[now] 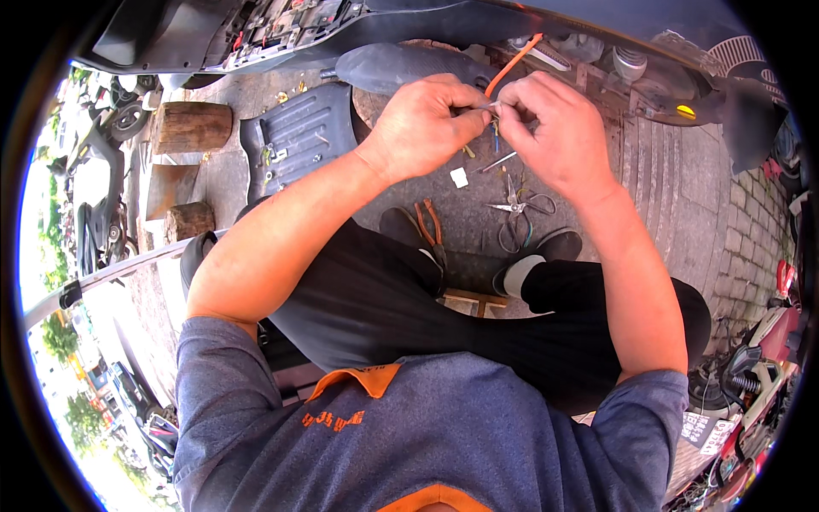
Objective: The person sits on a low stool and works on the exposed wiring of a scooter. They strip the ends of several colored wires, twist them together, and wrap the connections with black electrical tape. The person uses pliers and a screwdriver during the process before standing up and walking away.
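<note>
1. Pinching finely in the head view, the left hand [424, 124] had its thumb and forefinger closed on one side of a small pale piece [493, 105].
2. The right hand [554, 128] met it from the other side, so the fingertips of both hands came together around that piece; its exact shape was too small to tell.
3. The piece sat up in the air, just below the end of an orange cable [512, 66], which sloped down from near a dark panel [426, 24]. Whether the two were joined could not be told.
4. It looked very light and easy to drop, so a fingertip hold close to its ends seemed best, without a hard squeeze.
5. The cable seemed springy and fairly stiff, likely better steadied near its lower end. Thin wires [496, 135] showed beneath the fingers and looked soft, easily bent and perhaps fragile under a sharp tug.
6. On the ground lay a white scrap [459, 177], splayed scissors [514, 206] and orange-handled pliers [430, 222] beside the left shoe [398, 225].
</note>
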A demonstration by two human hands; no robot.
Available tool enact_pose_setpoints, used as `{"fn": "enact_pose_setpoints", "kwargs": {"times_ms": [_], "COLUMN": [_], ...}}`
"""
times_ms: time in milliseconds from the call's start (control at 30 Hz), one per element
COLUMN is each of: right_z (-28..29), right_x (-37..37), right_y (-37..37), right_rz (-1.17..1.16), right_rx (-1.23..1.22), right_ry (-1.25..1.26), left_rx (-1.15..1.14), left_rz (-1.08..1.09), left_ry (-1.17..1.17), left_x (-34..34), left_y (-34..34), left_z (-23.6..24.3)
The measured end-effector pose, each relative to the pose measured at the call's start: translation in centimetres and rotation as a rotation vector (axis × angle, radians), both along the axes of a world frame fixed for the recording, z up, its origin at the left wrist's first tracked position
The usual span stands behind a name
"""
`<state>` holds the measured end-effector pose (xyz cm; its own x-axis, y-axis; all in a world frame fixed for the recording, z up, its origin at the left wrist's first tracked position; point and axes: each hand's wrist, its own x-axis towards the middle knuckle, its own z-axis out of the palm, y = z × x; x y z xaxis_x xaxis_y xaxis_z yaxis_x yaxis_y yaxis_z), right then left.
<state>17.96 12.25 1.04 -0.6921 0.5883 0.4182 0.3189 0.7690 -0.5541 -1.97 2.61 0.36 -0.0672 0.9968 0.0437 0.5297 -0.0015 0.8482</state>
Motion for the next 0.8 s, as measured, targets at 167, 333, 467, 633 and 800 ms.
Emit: {"fn": "enact_pose_setpoints", "kwargs": {"times_ms": [167,333,467,633,800], "right_z": [-2.9,-2.2,-0.3,-1.3,-1.0], "right_x": [0.5,0.3,0.5,0.2,0.3], "right_y": [0.3,0.6,0.3,0.5,0.8], "right_rz": [-0.017,0.009,0.022,0.033,0.078], "right_rx": [-1.442,-1.117,-0.042,0.312,0.183], "right_ry": [0.300,0.249,0.054,0.093,0.074], "left_rx": [0.105,-0.018,-0.177,-0.090,0.055], "left_rz": [-0.062,0.003,0.039,0.019,-0.048], "left_ry": [0.180,-0.004,-0.103,-0.060,0.062], "left_x": [0.1,-0.1,-0.4,-0.3,-0.4], "left_y": [-0.2,-0.1,0.2,0.1,0.2], "left_z": [-0.2,-0.2,0.6,0.5,-0.2]}}
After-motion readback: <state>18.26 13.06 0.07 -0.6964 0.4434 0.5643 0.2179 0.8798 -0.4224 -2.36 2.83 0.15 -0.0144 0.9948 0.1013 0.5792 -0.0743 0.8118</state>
